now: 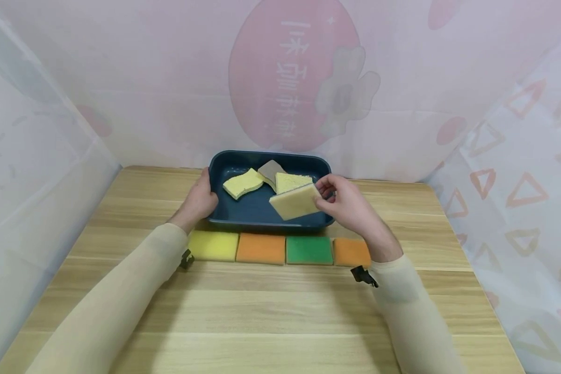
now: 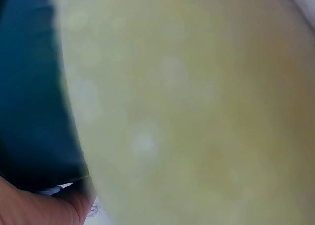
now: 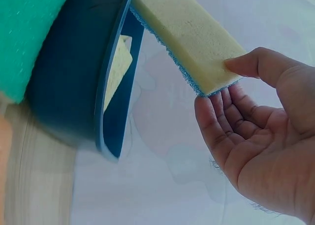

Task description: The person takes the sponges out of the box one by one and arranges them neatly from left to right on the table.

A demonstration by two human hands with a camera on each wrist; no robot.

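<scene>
My left hand (image 1: 203, 196) grips the left rim of a dark blue tray (image 1: 266, 154) at the back of the wooden table. My right hand (image 1: 325, 195) pinches a pale yellow sponge with a blue scouring side (image 1: 295, 201), tilted over the tray's front right corner. In the right wrist view the thumb and fingers of that hand (image 3: 224, 89) hold the sponge (image 3: 189, 35) by one end, just past the tray's rim (image 3: 110, 87). Inside the tray lie a wavy yellow sponge (image 1: 243, 183), a grey-brown one (image 1: 271, 170) and another yellow one (image 1: 292, 181).
In front of the tray a row of sponges lies on the table (image 1: 271, 311): yellow (image 1: 213, 245), orange (image 1: 261, 248), green (image 1: 309, 250), orange (image 1: 350, 252). Pink patterned curtains close in the back and both sides. The left wrist view is a blurred yellow surface beside the tray (image 2: 29, 112).
</scene>
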